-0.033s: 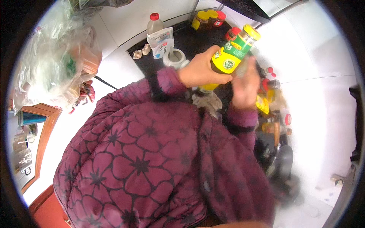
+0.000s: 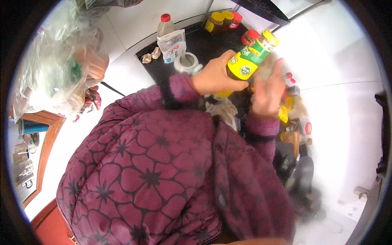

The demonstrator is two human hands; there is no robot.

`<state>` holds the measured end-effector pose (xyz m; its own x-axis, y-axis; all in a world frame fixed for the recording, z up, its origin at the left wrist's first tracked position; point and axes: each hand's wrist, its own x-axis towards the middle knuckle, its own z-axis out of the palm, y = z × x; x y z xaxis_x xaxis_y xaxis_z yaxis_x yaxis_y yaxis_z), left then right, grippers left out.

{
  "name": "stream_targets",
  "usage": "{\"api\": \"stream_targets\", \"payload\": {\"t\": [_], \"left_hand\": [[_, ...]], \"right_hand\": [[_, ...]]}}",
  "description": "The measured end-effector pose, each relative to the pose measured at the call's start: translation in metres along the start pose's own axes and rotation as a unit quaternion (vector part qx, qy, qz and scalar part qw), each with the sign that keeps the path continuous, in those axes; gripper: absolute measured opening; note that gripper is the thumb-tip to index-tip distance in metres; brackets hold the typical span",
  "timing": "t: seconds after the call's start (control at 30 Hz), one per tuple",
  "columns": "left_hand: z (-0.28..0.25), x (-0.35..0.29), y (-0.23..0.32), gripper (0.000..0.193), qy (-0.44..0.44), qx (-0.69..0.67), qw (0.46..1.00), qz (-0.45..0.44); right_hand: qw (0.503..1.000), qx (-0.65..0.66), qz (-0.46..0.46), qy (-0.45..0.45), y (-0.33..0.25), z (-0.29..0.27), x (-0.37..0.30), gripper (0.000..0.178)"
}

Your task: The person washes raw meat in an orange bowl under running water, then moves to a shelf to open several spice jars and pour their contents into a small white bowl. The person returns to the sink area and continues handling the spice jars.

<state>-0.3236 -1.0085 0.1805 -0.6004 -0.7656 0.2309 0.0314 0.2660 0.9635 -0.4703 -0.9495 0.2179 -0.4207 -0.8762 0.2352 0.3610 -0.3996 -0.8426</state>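
My left hand (image 2: 216, 76) is wrapped round a seasoning jar (image 2: 248, 61) with a yellow lid and a yellow-and-green label. The jar leans with its lid up and to the right, over the dark counter. Just right of it is my right hand (image 2: 269, 94), slightly blurred, fingers stretched out and apart, with nothing seen in it. A crumpled pale cloth or bag (image 2: 222, 111) shows below the left wrist. Left of the jar stands a small white round pot (image 2: 184, 64), beside a white pouch (image 2: 173, 49). Part of another yellow thing peeks from under the left hand.
Garlic bulbs (image 2: 151, 55) and a red-capped bottle (image 2: 165, 27) stand at the counter's left. Small lidded jars (image 2: 220, 22) line the back. Several bottles and packets crowd the right edge, near a dark pan (image 2: 303, 175). Clear plastic bags (image 2: 65, 69) hang at the left.
My right hand has moved a little to the right, away from the jar, and its fingers have spread. The left hand and the jar have barely moved.
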Motion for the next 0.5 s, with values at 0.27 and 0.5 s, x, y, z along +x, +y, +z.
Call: {"api": "stream_targets", "payload": {"t": [0.27, 0.5], "left_hand": [[0.002, 0.011, -0.012, 0.064, 0.134, 0.113, 0.984, 0.014], [0.004, 0.009, -0.013, 0.063, 0.146, 0.21, 0.965, 0.054]], "right_hand": [[0.907, -0.392, -0.151, -0.036, 0.039, 0.022, -0.002, 0.031], [0.94, -0.32, -0.119, -0.008, 0.045, 0.018, 0.015, 0.039]]}}
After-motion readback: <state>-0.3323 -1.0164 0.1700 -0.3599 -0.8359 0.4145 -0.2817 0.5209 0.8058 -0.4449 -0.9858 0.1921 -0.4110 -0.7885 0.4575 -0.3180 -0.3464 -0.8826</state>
